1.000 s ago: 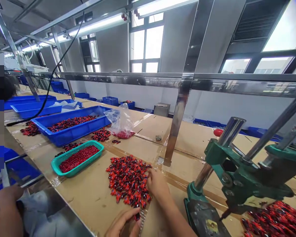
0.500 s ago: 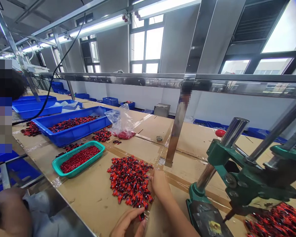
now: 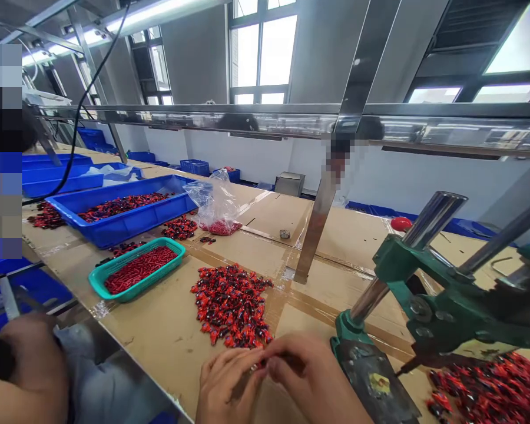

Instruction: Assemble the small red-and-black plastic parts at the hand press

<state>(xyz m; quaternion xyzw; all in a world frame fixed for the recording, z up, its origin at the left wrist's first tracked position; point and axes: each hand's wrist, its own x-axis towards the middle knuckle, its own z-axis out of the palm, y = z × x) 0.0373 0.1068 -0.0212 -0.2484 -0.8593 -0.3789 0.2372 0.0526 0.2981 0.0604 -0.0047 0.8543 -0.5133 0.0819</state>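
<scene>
My left hand (image 3: 229,383) is closed at the bottom middle, pinching a small red-and-black plastic piece (image 3: 259,365) that is mostly covered by fingers. My right hand (image 3: 311,368) meets it there, thumb and forefinger pressed together at the same spot. Whatever the right fingertips grip is hidden. Just beyond both hands lies a heap of small red-and-black pieces (image 3: 232,303) on the cardboard-covered table (image 3: 159,347). To the right of my right hand stands a green hand press (image 3: 391,259) with a dark base plate.
A second red-and-black heap (image 3: 494,388) lies beside the press. Leftward are a teal basket (image 3: 95,285) of red rods, a blue tray (image 3: 101,235) of parts and a clear bag (image 3: 218,203). A metal post (image 3: 311,247) rises from the table. Another person (image 3: 35,365) sits at left.
My right hand has left the heap's right edge and come toward me to meet my left hand. The left hand still has its small piece. The view has tilted slightly down.
</scene>
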